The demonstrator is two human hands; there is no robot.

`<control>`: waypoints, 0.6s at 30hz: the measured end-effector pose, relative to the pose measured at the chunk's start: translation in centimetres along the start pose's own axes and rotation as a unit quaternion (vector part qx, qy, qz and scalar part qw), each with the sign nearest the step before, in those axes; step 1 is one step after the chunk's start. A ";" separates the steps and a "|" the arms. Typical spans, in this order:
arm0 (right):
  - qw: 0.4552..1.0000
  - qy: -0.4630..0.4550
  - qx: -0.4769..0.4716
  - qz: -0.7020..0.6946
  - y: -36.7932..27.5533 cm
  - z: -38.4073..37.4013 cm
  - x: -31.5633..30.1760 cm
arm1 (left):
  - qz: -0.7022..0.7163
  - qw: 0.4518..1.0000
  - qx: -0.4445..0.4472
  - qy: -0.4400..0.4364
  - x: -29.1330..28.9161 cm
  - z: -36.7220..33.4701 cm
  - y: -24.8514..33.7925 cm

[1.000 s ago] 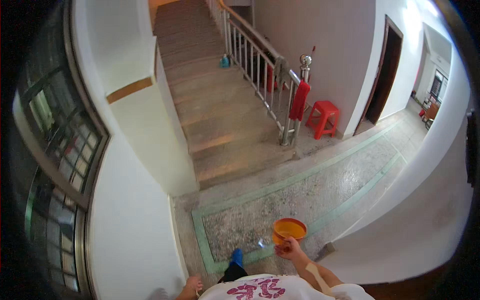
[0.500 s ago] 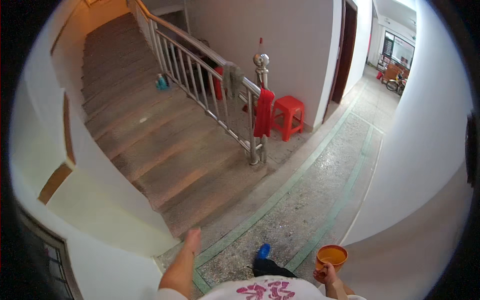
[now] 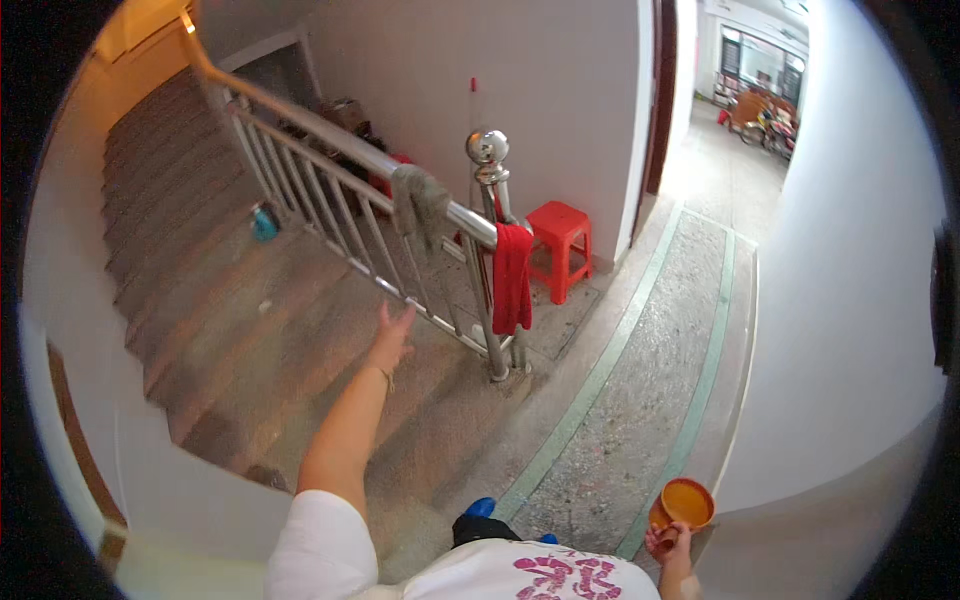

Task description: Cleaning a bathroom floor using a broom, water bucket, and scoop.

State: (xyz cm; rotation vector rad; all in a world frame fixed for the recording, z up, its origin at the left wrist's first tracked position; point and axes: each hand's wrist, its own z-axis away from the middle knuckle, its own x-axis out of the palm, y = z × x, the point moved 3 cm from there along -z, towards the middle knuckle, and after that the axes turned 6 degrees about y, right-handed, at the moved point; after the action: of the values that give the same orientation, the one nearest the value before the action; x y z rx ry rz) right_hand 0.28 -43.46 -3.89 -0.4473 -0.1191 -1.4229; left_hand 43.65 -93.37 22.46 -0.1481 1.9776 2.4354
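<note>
My left arm stretches out over the lower steps, and my left hand (image 3: 391, 340) is open with its fingers apart, holding nothing. Beyond its fingertips a grey cloth (image 3: 420, 203) hangs over the metal handrail (image 3: 335, 142), not touched by the hand. A red cloth (image 3: 513, 280) drapes over the end of the same rail beside the post with a shiny ball top (image 3: 487, 147). Low at the right, my right hand (image 3: 670, 541) grips the handle of an orange water dipper (image 3: 684, 502). What the dipper holds is hard to make out.
Stone stairs (image 3: 215, 290) climb to the far left, with a blue bottle-like thing (image 3: 264, 222) on one step. A red plastic stool (image 3: 560, 245) stands behind the post. A speckled corridor floor (image 3: 640, 390) runs to parked motorbikes (image 3: 768, 130). A white wall (image 3: 830, 300) borders the right.
My left hand has moved up and forward toward the rail, its fingers spreading. The view has turned and come closer to the stairs. My right hand still holds the dipper.
</note>
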 end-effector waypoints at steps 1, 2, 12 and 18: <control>0.999 -0.008 -0.032 -0.013 0.6 0.8 1.4 | -0.009 1.000 0.001 -0.019 0.8 -2.5 2.0; 0.998 -0.016 -0.062 -0.025 1.7 1.5 2.2 | 0.004 1.000 0.007 -0.005 1.0 -5.0 4.1; 0.966 0.091 -0.131 -0.205 18.2 7.8 -4.0 | 0.114 0.987 0.051 -0.103 4.7 -31.7 9.4; 0.853 0.228 -0.257 -0.392 29.6 12.1 -10.0 | -0.107 0.961 0.208 0.149 7.1 -32.7 8.2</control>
State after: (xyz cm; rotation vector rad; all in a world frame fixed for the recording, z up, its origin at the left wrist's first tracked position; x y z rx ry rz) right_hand 29.64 -27.41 -3.01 -0.5044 0.5435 -2.3500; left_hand 38.49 -127.41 23.29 -0.7163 2.3917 1.9084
